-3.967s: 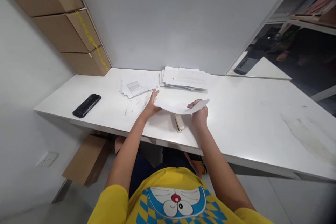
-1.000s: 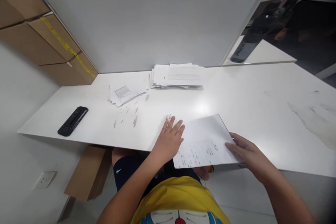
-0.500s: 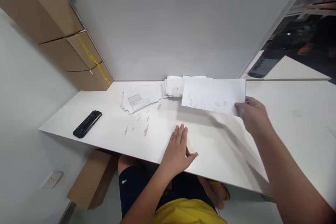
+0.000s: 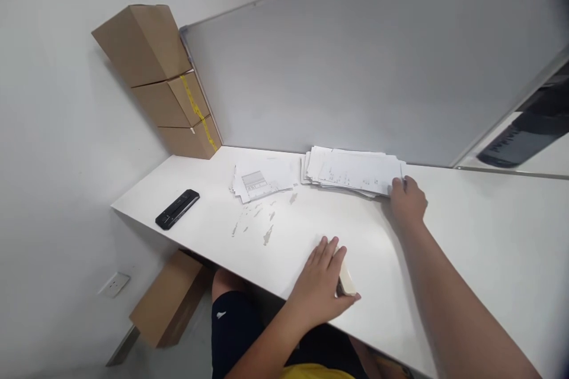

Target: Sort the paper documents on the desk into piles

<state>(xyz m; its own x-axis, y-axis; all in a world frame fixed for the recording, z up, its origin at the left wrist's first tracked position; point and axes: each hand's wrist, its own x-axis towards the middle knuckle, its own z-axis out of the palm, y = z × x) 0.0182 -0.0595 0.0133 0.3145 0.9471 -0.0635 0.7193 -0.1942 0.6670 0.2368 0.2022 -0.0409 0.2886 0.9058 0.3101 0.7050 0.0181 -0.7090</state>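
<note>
A printed sheet of paper (image 4: 355,170) lies over the stack of papers (image 4: 313,167) against the partition. My right hand (image 4: 408,200) pinches that sheet at its right end. Near the front edge of the table, my left hand (image 4: 320,281) rests over a narrow cream-topped object (image 4: 347,280) with a dark side. The fingers lie along its far part and the thumb reaches its near end. Most of this object is hidden under the palm, so its kind cannot be made out. Another bunch of printed papers (image 4: 267,180) lies fanned to the left of the stack.
A black phone-like device (image 4: 178,209) lies at the table's left. Grey scuff marks (image 4: 268,235) spot the white tabletop (image 4: 249,254). Cardboard boxes (image 4: 164,41) stand stacked in the left corner beside the grey partition (image 4: 355,71). Another box (image 4: 166,299) sits below the table. A dark bottle (image 4: 511,139) is at the right.
My right hand has brought the sheet down and back from mid-air onto the stack. My left hand stays on the cream-topped object. The whole view has shifted.
</note>
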